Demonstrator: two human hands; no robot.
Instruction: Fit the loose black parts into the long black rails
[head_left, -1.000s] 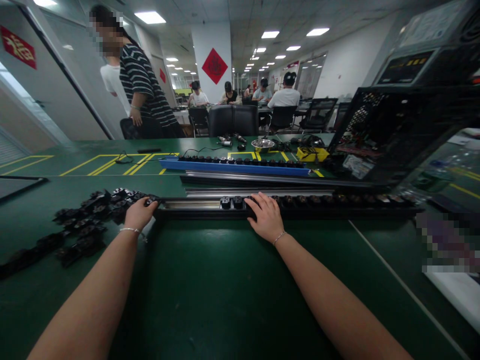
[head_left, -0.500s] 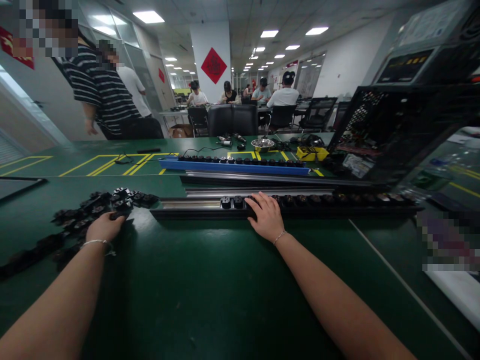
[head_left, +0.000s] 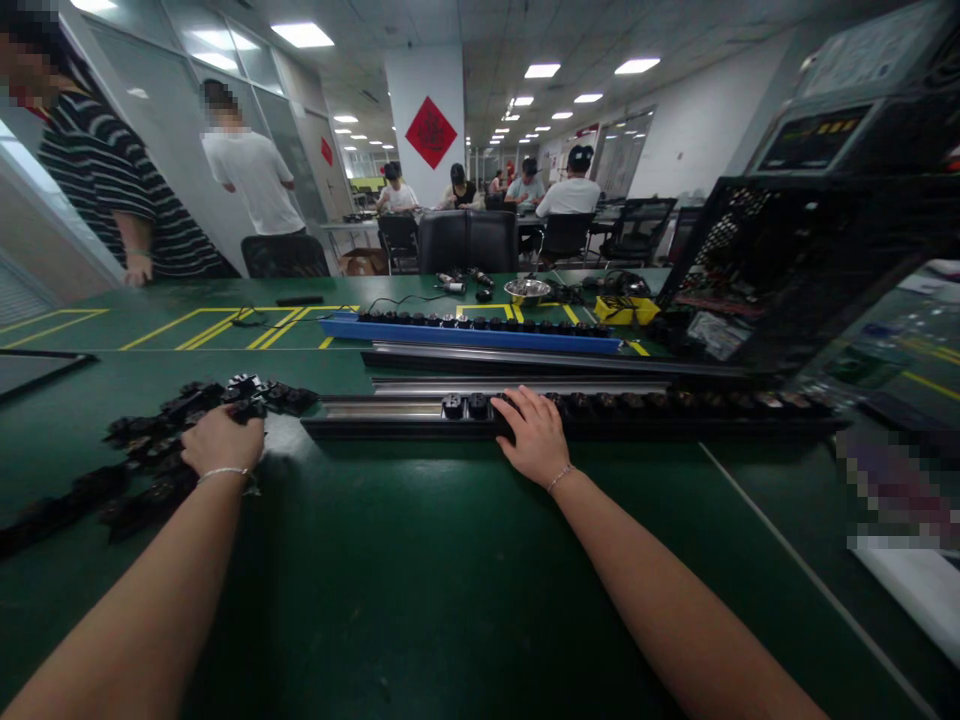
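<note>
Black channel (head_left: 375, 430), squat blocks (head_left: 478, 405) | right fingers (head_left: 528, 403) spread atop | left fingers (head_left: 223, 420): knobbly pile (head_left: 161, 429), grip unclear

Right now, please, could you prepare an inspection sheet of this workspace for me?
Surface: green table, yellow lines marked on it.
Things at hand: black rail carrying a row of black modules; loose modules heaped at the left.
Clutter: blue rail, metal bowl, yellow box, open computer case.
Hands: left hand at the loose modules, its hold unclear; right hand with fingers over the black rail.
Cables: dark cables bunched at the yellow box.
Surroundings: two people standing at left, others seated beyond the table.
</note>
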